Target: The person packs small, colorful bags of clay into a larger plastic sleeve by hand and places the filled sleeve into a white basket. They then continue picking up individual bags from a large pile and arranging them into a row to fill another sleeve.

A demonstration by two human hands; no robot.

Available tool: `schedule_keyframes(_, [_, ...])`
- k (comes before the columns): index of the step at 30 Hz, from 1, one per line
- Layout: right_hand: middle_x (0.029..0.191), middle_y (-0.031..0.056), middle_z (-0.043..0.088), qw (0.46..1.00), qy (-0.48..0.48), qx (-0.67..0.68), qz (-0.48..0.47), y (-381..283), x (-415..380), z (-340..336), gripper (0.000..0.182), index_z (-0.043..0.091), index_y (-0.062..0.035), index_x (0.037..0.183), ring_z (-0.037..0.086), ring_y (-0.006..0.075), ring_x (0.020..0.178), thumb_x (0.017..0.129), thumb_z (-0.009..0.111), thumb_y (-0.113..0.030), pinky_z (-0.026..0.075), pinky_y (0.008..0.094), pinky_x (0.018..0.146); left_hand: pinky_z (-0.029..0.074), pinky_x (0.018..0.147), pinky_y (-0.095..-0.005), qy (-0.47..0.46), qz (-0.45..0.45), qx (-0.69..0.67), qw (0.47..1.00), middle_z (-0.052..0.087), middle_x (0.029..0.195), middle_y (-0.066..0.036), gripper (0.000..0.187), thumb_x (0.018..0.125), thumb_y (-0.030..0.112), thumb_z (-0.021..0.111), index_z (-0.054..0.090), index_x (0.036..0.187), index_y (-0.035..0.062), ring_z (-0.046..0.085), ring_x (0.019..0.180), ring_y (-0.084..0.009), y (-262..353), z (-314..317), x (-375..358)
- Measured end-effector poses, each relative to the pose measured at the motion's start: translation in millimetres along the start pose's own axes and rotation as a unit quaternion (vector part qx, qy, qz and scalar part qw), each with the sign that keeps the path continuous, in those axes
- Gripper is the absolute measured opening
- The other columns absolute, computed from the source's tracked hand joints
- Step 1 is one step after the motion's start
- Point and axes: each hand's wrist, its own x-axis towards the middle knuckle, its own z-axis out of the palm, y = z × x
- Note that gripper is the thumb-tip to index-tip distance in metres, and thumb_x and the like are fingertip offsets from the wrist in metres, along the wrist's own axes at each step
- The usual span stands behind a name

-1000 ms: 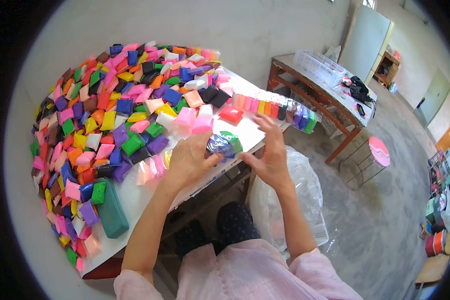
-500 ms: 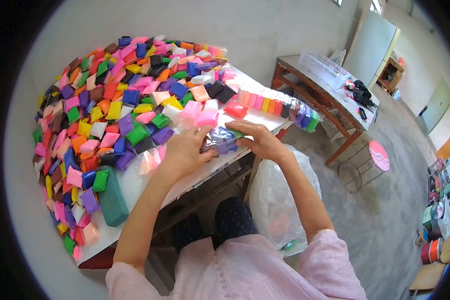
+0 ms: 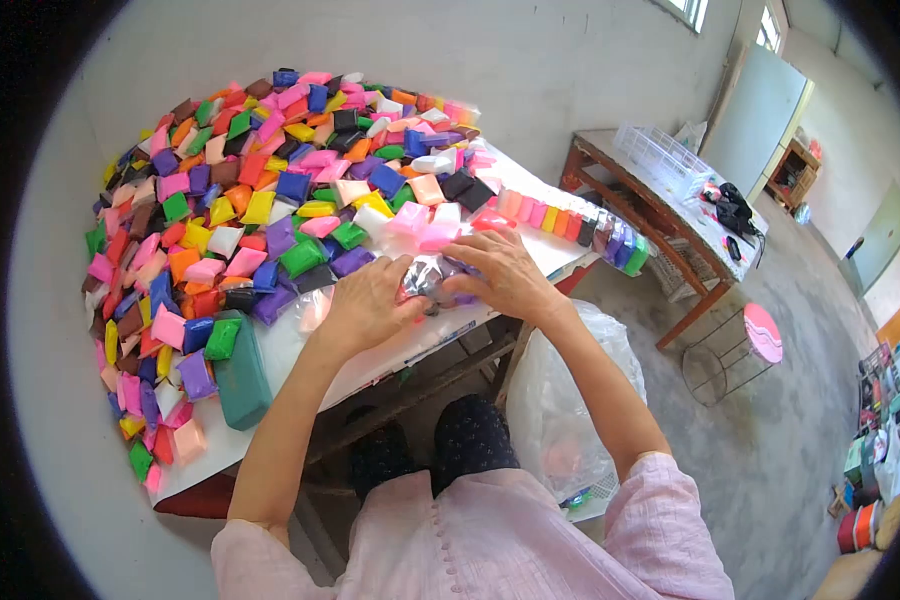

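At the table's front edge, both hands are on a clear plastic sleeve of coloured packets (image 3: 426,281); brown, dark and purple show through the shiny film. My left hand (image 3: 368,308) grips its left end, fingers bent over the top and thumb at the near side. My right hand (image 3: 505,272) curves over its right part and hides that end. Just beyond my fingers lie pink packets (image 3: 437,236) and a red packet (image 3: 492,219). Loose clear film with a pale peach packet (image 3: 315,307) sits left of my left hand.
A large heap of small wrapped packets (image 3: 260,200) in many colours covers the left of the white table (image 3: 345,385). A filled sleeve (image 3: 570,228) lies at right, a green block (image 3: 242,375) at front left. A plastic bag (image 3: 575,400) hangs below; a stool (image 3: 763,333) stands beyond.
My right hand has slid left over the sleeve, covering the green and purple end that showed before. My left hand stays at the left end. The whole view has shifted slightly.
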Motion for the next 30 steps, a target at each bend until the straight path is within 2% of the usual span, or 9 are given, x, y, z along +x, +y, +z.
schedule_keyframes(2, [0.127,0.0166,0.062,0.998,0.019,0.054,-0.004,7,-2,8,0.042,0.064,-0.0067,0.124,0.056,0.0328,0.12,0.093,0.063,-0.034,0.042,0.043,0.104,0.051,0.083,-0.0456,-0.015,-0.006,0.017,1.0,0.064,0.103,-0.016,0.067,0.081,0.045,0.069,0.053,0.134,0.0067,0.064,0.1,-0.0334,-4,-4,-1])
schedule_keyframes(12, [0.132,0.0161,0.06,0.991,-0.042,0.123,0.006,16,-3,-4,0.044,0.06,-0.0075,0.131,0.055,0.0327,0.124,0.089,0.066,-0.019,0.042,0.041,0.106,0.05,0.086,-0.0443,-0.062,-0.068,0.04,0.995,0.062,0.103,-0.012,0.062,0.08,0.045,0.069,0.057,0.136,0.0206,0.062,0.101,-0.0314,-28,-40,-33])
schedule_keyframes(17, [0.133,0.0153,0.059,0.987,-0.07,0.142,0.026,20,0,-6,0.045,0.06,-0.0092,0.132,0.054,0.0318,0.126,0.088,0.066,-0.013,0.041,0.0395,0.107,0.049,0.088,-0.0431,-0.044,-0.131,-0.013,0.99,0.059,0.106,-0.015,0.065,0.079,0.038,0.07,0.054,0.139,0.0189,0.06,0.103,-0.0327,-41,-52,-59])
schedule_keyframes(20, [0.138,0.015,0.056,0.976,-0.094,0.192,0.036,24,-1,-10,0.051,0.06,-0.0112,0.133,0.049,0.0318,0.131,0.085,0.071,-0.026,0.035,0.0446,0.112,0.045,0.096,-0.0391,0.014,-0.117,-0.115,0.986,0.06,0.116,-0.014,0.07,0.078,0.031,0.073,0.049,0.143,0.015,0.058,0.109,-0.0298,-59,-41,-76])
schedule_keyframes(21, [0.138,0.0152,0.055,0.986,-0.08,0.147,0.03,16,3,-14,0.055,0.061,-0.0112,0.132,0.048,0.0321,0.131,0.082,0.073,-0.032,0.033,0.0465,0.112,0.044,0.099,-0.0372,0.043,-0.1,-0.156,0.982,0.06,0.119,-0.013,0.073,0.078,0.028,0.074,0.048,0.144,0.0137,0.058,0.112,-0.028,-64,-36,-80])
schedule_keyframes(23, [0.139,0.0156,0.054,0.997,-0.052,0.054,0.017,-7,10,-24,0.065,0.061,-0.0111,0.132,0.046,0.0326,0.133,0.077,0.078,-0.043,0.028,0.0503,0.114,0.042,0.101,-0.0361,0.061,-0.157,-0.218,0.961,0.059,0.123,-0.015,0.077,0.075,0.023,0.077,0.046,0.144,0.01,0.056,0.114,-0.0265,-50,-43,-81])
schedule_keyframes(24, [0.138,0.016,0.054,0.998,-0.03,0.061,0.016,-15,17,-18,0.08,0.06,-0.0116,0.132,0.046,0.0329,0.132,0.068,0.08,-0.055,0.024,0.0521,0.113,0.041,0.102,-0.0356,0.069,-0.186,-0.249,0.948,0.059,0.125,-0.015,0.079,0.074,0.021,0.079,0.045,0.144,0.0081,0.055,0.116,-0.0257,-44,-44,-82])
schedule_keyframes(27, [0.139,0.0126,0.054,0.999,-0.012,-0.014,-0.036,-60,40,7,0.076,0.057,-0.0127,0.135,0.047,0.0305,0.132,0.074,0.079,-0.053,0.03,0.0505,0.114,0.044,0.099,-0.0341,0.079,-0.18,-0.246,0.949,0.06,0.12,-0.014,0.079,0.071,0.018,0.081,0.046,0.141,0.0064,0.056,0.112,-0.0235,-54,-36,-84])
schedule_keyframes(30, [0.129,0.0143,0.061,0.996,-0.067,-0.055,-0.006,-77,58,32,0.076,0.056,-0.0111,0.135,0.055,0.0323,0.122,0.075,0.075,-0.055,0.037,0.049,0.107,0.046,0.094,-0.0328,0.087,-0.168,-0.297,0.936,0.062,0.116,-0.012,0.07,0.07,0.015,0.081,0.051,0.132,0.0056,0.059,0.106,-0.0214,-64,-26,-85])
